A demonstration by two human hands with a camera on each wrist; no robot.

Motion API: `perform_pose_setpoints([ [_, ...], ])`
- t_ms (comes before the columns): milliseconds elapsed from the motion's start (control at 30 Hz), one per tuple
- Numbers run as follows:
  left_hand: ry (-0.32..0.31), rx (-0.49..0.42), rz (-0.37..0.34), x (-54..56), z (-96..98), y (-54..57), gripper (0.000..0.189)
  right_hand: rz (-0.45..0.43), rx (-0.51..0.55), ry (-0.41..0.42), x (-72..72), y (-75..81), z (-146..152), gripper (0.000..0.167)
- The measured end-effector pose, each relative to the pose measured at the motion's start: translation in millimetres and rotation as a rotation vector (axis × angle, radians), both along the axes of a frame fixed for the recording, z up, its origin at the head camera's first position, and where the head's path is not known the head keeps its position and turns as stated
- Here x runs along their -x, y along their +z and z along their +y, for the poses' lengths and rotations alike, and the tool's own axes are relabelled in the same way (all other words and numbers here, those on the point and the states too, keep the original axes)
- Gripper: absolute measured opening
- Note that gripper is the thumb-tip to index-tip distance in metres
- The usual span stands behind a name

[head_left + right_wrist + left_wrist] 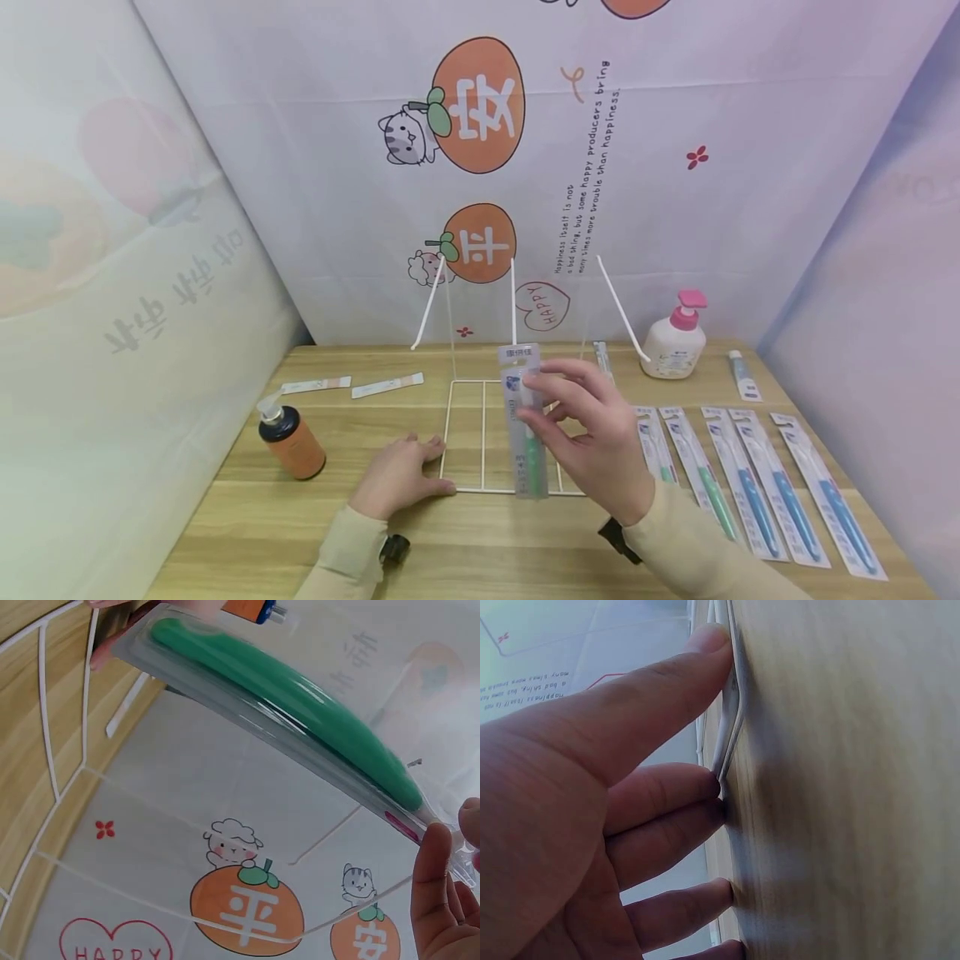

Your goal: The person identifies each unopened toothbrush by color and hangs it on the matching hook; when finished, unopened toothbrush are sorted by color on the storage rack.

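My right hand pinches a packaged green-handled toothbrush between thumb and fingers. Its clear blister pack stands nearly upright over the base of a white wire rack. In the right wrist view, the green handle points away from the pinching fingertips. Down at the rack's near left corner rests my left hand. Its fingers are spread, and the thumb touches the white wire in the left wrist view. Three long prongs of the rack slant up toward the back cloth.
Several packaged toothbrushes, blue and green, lie at right. Behind them are a white pump bottle and a small tube. An orange-and-black pump bottle and two flat sachets are at left. Another slim pack shows behind my right hand.
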State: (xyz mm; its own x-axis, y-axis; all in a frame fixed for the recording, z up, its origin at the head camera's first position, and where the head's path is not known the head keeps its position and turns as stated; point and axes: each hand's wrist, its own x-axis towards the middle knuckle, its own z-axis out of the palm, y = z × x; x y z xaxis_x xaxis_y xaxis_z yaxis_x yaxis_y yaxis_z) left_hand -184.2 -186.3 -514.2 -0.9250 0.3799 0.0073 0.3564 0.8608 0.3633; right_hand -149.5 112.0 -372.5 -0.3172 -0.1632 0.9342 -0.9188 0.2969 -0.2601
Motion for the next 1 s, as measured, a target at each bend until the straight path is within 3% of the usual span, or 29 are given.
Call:
perform_pose_setpoints([
  [433,0.005,0.007,-0.007,2.2,-0.6,-0.6,0.079,-0.078,-0.023,-0.032,22.1,-18.8,-6,0.03],
  [633,0.004,0.005,-0.011,3.1,-0.9,-2.4,0.079,-0.174,-0.033,-0.077,42.1,-22.1,-9,0.044],
  [1000,-0.003,-0.013,-0.011,3.6,-1.3,-4.4,0.079,-0.199,-0.096,-0.221,85.6,-19.2,-12,0.042],
])
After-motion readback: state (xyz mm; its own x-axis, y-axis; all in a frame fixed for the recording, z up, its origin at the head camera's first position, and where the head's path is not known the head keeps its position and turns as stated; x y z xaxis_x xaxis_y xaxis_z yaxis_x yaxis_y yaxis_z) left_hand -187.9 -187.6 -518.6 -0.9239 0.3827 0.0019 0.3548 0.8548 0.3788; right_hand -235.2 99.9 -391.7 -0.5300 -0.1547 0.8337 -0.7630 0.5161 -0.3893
